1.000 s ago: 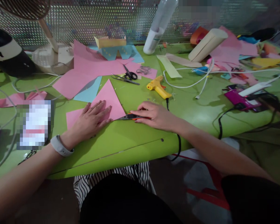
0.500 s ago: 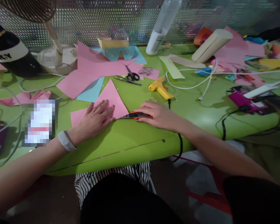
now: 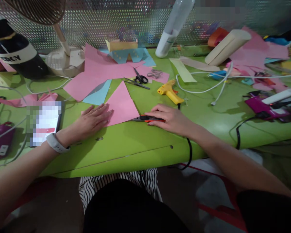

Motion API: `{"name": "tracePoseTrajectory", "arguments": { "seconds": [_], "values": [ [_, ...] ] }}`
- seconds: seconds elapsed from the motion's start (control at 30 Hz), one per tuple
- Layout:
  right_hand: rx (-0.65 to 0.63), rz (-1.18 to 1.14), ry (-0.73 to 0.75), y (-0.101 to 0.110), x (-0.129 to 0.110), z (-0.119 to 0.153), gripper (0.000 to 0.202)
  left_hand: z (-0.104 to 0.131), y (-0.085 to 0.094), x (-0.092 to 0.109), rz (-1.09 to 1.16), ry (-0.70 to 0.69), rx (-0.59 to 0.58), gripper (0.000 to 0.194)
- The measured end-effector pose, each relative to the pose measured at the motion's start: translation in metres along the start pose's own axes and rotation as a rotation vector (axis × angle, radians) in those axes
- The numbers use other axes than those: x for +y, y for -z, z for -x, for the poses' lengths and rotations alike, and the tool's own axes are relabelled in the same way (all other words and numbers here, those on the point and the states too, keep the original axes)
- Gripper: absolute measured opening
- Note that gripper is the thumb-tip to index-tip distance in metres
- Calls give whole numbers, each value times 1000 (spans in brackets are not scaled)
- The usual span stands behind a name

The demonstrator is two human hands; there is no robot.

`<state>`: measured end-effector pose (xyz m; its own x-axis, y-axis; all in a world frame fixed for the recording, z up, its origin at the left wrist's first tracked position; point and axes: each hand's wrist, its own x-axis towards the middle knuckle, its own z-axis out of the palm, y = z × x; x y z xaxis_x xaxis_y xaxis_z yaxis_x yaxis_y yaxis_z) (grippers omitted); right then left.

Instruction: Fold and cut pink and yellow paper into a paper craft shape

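Observation:
My left hand (image 3: 93, 119) lies flat, fingers stretched out, over the left edge of a pink paper triangle (image 3: 122, 105) on the table. In my right hand (image 3: 169, 118) is a pair of scissors (image 3: 146, 118) with black and orange-red handles. Its dark pointed end reaches the triangle's lower right corner along the bottom edge. The palm hides much of the handles. Behind my right hand lies a yellow glue gun (image 3: 171, 92). Farther back, black-handled scissors (image 3: 141, 78) rest beside a pair of tweezers (image 3: 135, 83).
A phone (image 3: 46, 124) lies by my left wrist. Pink sheets (image 3: 94, 64) and a blue sheet (image 3: 99, 92) spread behind. A fan (image 3: 65, 60), dark bottle (image 3: 19, 55), clear bottle (image 3: 171, 34) and paper roll (image 3: 228, 47) line the back. White cable (image 3: 201, 90) loops rightward.
My left hand has slid left across the pink paper, uncovering more of the triangle. The right hand stays with the scissors at the lower corner. The view has shifted slightly.

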<state>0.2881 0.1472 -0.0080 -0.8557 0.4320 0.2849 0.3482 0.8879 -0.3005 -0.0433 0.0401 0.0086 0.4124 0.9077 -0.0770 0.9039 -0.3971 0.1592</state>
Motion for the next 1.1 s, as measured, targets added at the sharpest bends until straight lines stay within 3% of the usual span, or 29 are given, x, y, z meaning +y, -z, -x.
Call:
{"name": "tracePoseTrajectory", "arguments": {
  "seconds": [0.23, 0.5, 0.7, 0.93, 1.1],
  "values": [
    [35, 59, 21, -10, -12, -10, 34, 2, -15, -8, -12, -3, 45, 52],
    [-19, -25, 3, -2, -15, -4, 31, 4, -10, -3, 3, 10, 34, 52],
    [1, 39, -34, -12, -30, -16, 33, 3, -12, -4, 22, -6, 34, 51],
    [24, 58, 101, -12, -35, -15, 23, 4, -13, -4, 8, -13, 42, 52],
    [54, 49, 110, -13, -38, -17, 23, 5, -12, -5, 47, -25, 50, 51]
  ]
}}
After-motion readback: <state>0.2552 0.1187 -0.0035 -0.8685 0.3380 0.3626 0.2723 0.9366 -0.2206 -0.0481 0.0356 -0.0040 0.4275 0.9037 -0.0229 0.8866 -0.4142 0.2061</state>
